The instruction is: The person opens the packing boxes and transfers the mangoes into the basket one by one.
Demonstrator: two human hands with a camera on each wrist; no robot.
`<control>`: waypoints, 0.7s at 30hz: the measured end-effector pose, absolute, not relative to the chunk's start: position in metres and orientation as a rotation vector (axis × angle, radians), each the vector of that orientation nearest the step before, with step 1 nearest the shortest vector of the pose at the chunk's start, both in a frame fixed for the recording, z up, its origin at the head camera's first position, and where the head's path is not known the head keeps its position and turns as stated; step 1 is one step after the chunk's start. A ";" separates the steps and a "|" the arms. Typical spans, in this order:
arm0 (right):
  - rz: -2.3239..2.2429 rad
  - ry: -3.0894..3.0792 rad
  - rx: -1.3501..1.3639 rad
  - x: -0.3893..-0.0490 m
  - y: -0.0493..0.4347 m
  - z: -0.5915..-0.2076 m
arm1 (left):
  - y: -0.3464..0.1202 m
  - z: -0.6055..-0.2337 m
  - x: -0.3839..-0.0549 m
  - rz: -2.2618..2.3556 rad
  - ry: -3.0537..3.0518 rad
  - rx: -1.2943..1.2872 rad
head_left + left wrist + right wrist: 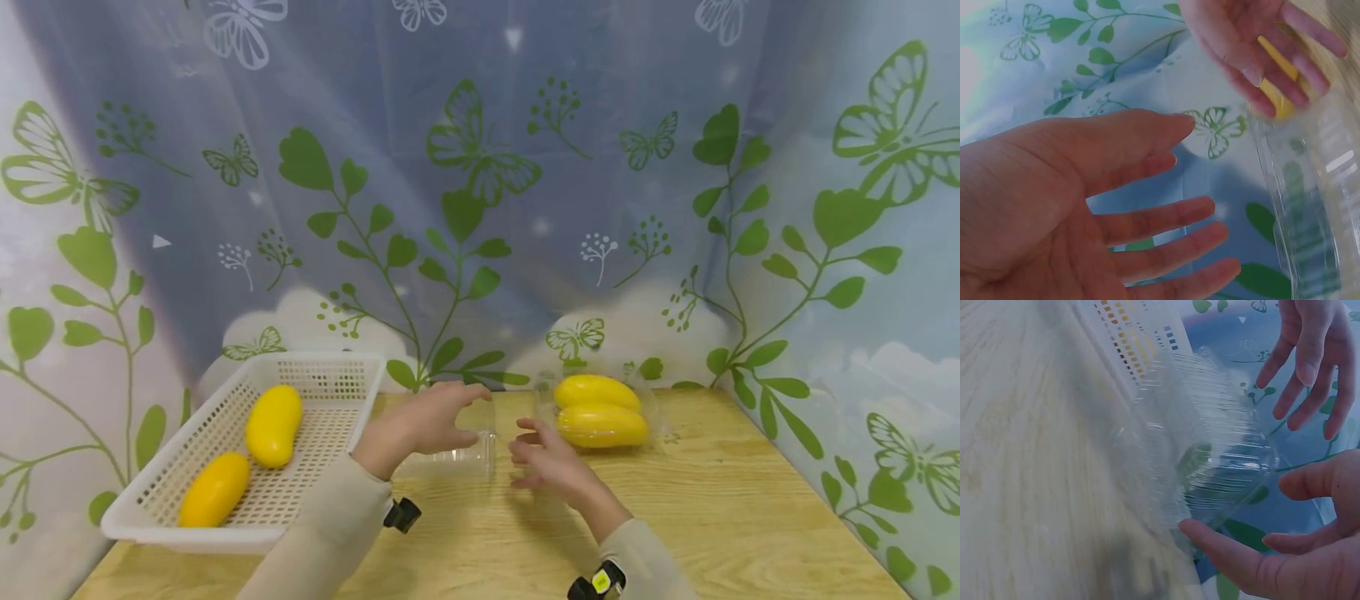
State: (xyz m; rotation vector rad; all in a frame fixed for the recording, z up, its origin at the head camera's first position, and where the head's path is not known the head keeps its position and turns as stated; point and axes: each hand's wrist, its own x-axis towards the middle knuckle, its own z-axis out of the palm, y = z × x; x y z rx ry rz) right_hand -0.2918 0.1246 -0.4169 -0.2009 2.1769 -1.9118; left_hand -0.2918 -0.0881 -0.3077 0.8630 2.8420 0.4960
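A clear plastic clamshell box (pixel 457 461) stands on the table between my hands, partly behind the left one. Above it my left hand (pixel 427 423) has its fingers extended and holds nothing. My right hand (pixel 558 468) hangs to the right of the box, fingers spread and nothing in them. In the right wrist view one fingertip overlaps the rim of the ribbed clear box (pixel 1222 431); I cannot tell whether it touches. Beyond the right hand, two yellow mangoes (pixel 600 425) lie side by side in another clear plastic box (pixel 652 417).
At the left stands a white perforated basket (pixel 322 379) with two more yellow mangoes (pixel 273 425) in it. The wooden table (pixel 735 500) meets a patterned curtain (pixel 540 250) at the back, with similar sheets on both sides.
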 end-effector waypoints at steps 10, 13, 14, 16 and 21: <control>-1.839 2.277 -0.252 -0.295 0.155 -0.396 | -0.064 -0.312 -0.289 0.620 2.798 0.878; -1.827 2.317 -0.263 -0.297 0.167 -0.392 | -0.056 -0.315 -0.289 0.646 2.794 0.879; -1.821 2.333 -0.266 -0.297 0.171 -0.391 | -0.054 -0.316 -0.289 0.649 2.795 0.874; -1.805 2.371 -0.261 -0.298 0.179 -0.389 | -0.048 -0.318 -0.290 0.646 2.802 0.866; -1.718 2.535 -0.203 -0.302 0.201 -0.381 | -0.035 -0.324 -0.295 0.657 2.812 0.866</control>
